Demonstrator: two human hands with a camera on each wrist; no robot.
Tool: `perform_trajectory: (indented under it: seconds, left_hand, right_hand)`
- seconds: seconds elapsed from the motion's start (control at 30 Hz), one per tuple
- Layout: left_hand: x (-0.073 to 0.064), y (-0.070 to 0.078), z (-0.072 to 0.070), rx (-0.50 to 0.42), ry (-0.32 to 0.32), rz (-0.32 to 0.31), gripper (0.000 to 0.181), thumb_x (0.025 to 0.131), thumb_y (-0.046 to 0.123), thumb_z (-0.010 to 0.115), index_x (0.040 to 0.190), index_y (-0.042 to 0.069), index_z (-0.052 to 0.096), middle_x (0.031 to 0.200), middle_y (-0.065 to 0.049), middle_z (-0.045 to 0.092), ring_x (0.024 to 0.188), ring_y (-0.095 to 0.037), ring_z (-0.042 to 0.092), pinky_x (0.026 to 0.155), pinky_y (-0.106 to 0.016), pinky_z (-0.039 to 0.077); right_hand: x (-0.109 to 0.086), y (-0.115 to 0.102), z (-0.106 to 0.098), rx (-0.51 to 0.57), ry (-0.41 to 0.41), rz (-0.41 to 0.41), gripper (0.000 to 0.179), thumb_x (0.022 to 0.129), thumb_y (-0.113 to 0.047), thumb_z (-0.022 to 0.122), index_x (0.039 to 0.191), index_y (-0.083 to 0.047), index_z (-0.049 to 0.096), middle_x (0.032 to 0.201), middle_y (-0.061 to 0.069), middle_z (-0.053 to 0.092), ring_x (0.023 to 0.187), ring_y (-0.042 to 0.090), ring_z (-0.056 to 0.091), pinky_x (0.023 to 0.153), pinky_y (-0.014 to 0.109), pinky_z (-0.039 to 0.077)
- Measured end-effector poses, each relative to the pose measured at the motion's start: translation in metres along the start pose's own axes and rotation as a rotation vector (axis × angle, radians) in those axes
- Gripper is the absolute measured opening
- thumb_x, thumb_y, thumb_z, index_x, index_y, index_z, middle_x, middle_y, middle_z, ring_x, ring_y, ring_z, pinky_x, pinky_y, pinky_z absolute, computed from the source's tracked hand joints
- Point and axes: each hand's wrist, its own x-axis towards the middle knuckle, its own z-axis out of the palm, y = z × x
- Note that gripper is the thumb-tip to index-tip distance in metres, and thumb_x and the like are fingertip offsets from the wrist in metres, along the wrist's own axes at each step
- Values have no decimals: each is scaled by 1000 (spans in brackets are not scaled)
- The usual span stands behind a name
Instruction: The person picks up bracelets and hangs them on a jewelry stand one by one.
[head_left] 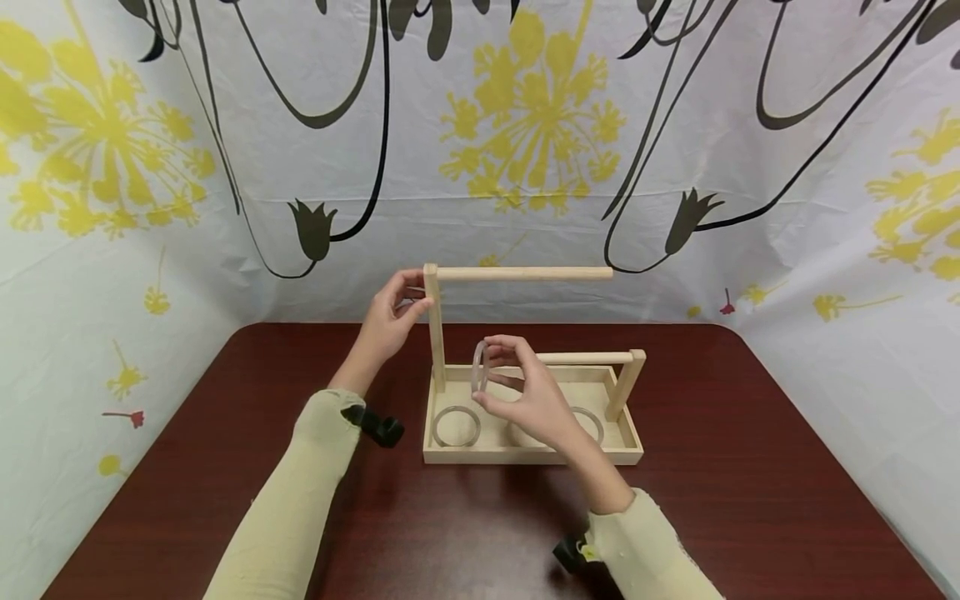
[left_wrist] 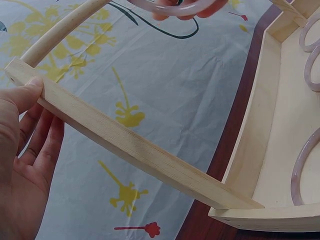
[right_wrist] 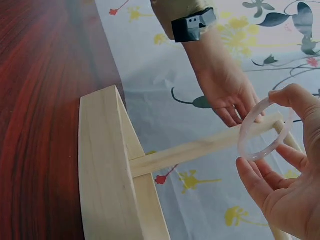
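Note:
My left hand [head_left: 390,321] grips the tall wooden post [head_left: 437,342] of a bangle stand near its top, thumb on the near face and fingers behind. A long bare bar [head_left: 525,273] runs rightward from that post. My right hand [head_left: 532,396] pinches a pale, translucent bangle [right_wrist: 243,135] between thumb and fingers, below the bar and apart from it. In the stand's tray [head_left: 480,457] one bangle [head_left: 436,427] lies at the left. Others lie at the right, partly behind my right hand; two overlapping bangles [left_wrist: 308,70] show in the left wrist view.
A lower bar [head_left: 585,358] reaches leftward from a short post [head_left: 626,385] at the tray's right end; my right hand hides part of it. The stand sits on a dark red table [head_left: 300,517]. A flower-printed white cloth [head_left: 465,233] hangs behind and at both sides.

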Motion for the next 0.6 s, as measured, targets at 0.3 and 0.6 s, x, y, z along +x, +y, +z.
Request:
perform_trajectory:
  seconds: [0.3,0.6]
  left_hand:
    - [-9,-4,0,6,10,-28,37,98,3,60,134,-3,50,127,-23,57,113,-27,58,99,-41,52]
    - [5,1,-2,-11,-6,-34,37,99,5,59,134,-2,49,128,-24,56,117,-31,56,102,-47,49]
  right_hand:
    - [-7,-11,-13,-29,27,11,68,78,-1,81,137,-11,49,126,17,57,116,31,59,98,36,55]
    - [-4,-24,-42,1,106,-31,71,80,7,76,142,-4,43,132,14,51,117,21,56,100,28,54]
